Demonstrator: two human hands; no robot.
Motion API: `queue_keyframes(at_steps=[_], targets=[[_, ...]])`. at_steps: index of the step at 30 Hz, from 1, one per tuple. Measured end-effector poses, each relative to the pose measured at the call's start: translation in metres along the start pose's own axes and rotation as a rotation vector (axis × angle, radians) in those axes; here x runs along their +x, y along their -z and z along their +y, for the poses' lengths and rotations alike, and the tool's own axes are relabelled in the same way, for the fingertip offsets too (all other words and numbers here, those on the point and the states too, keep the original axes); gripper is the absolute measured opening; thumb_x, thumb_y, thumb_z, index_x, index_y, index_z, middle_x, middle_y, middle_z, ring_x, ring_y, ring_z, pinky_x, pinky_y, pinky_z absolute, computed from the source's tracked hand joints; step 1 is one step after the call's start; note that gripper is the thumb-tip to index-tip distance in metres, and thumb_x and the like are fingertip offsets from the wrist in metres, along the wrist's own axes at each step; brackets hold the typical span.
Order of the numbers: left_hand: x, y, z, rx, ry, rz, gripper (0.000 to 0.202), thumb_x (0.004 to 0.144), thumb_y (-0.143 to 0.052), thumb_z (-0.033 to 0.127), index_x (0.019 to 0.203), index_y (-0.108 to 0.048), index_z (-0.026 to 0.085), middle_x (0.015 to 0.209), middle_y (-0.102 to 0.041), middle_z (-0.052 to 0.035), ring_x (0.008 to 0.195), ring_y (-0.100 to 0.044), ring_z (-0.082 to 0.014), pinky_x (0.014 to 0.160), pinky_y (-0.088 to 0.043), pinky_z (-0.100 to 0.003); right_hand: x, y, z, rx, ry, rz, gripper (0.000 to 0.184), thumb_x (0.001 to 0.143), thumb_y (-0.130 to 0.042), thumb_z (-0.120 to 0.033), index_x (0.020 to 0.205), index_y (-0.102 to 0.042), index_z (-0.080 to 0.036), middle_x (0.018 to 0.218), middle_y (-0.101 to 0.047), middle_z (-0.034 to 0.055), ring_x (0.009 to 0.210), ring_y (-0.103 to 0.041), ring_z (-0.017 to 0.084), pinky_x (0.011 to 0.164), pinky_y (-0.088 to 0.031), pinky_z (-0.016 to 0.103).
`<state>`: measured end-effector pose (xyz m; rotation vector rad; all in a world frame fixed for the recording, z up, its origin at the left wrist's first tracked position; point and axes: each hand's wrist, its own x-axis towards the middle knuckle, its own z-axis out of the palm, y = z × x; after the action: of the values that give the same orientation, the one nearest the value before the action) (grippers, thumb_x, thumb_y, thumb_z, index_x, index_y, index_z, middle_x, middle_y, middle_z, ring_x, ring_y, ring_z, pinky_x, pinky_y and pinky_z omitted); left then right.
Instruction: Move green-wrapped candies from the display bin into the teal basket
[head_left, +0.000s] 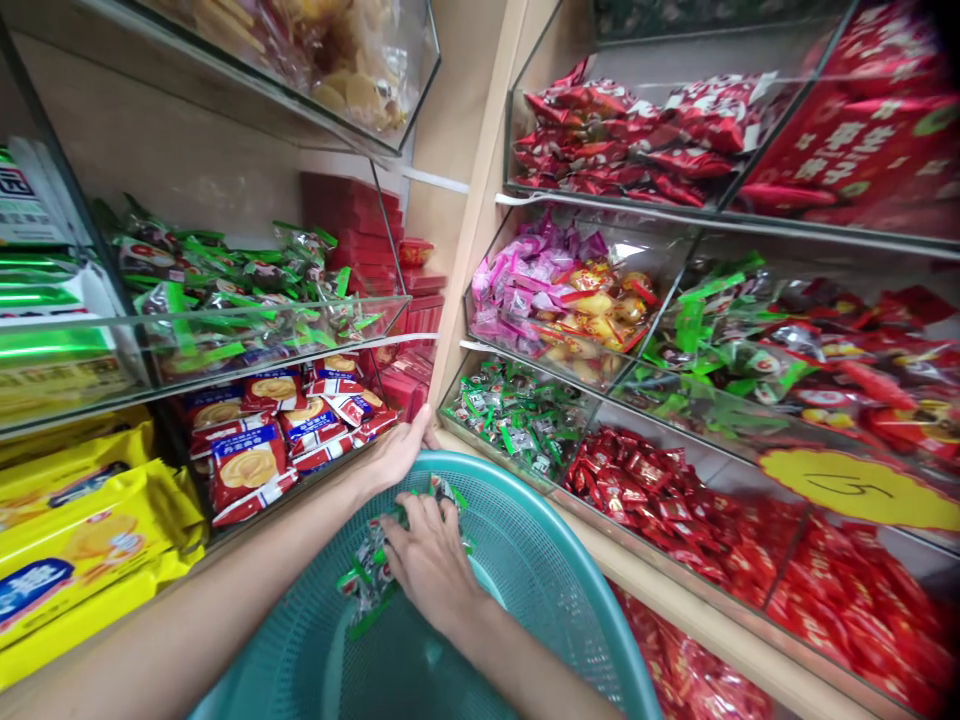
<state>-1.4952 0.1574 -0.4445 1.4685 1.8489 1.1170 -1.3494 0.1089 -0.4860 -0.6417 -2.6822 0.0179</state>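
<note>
A teal plastic basket (551,520) with perforated walls stands tilted against the shelf corner. Inside it lies a small heap of candies (367,575) in clear and green wrappers. My right hand (427,550) reaches into the basket, its fingers curled over these candies; what sits under the palm is hidden. My left hand (401,450) is at the basket's far rim, beside the wooden post, with its visible fingers stretched out. Just beyond the rim, a clear bin of small green-wrapped candies (517,415) sits on the lower right shelf.
Red-wrapped candies (652,490) fill the bins along the lower right. Red biscuit packs (251,460) and yellow packs (97,550) lie on the left. A wooden post (469,200) divides the shelves. Clear panels edge the bins, and a yellow price tag (855,488) hangs at right.
</note>
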Motion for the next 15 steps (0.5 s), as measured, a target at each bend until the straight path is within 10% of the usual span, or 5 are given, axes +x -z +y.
queue_keyframes(at_steps=[7, 15], targets=[[0.0, 0.0, -0.002, -0.017, -0.014, -0.023, 0.081, 0.081, -0.008, 0.068, 0.072, -0.069, 0.016, 0.077, -0.071, -0.0073, 0.077, -0.063, -0.0233, 0.076, -0.043, -0.031, 0.005, 0.029, 0.01, 0.12, 0.031, 0.14, 0.031, 0.089, -0.043, -0.036, 0.116, -0.05, -0.024, 0.119, -0.052, 0.0046, 0.107, -0.045, 0.02, 0.09, -0.034, 0.037], [0.0, 0.0, -0.002, 0.006, -0.014, 0.01, 0.08, 0.081, -0.008, 0.068, 0.069, -0.069, 0.018, 0.076, -0.07, -0.0067, 0.077, -0.063, -0.0239, 0.077, -0.043, -0.031, 0.002, 0.056, 0.099, -0.231, -0.363, 0.435, 0.028, 0.09, -0.04, -0.035, 0.093, -0.059, -0.015, 0.12, -0.054, 0.0144, 0.113, -0.045, 0.027, 0.092, -0.027, 0.048]])
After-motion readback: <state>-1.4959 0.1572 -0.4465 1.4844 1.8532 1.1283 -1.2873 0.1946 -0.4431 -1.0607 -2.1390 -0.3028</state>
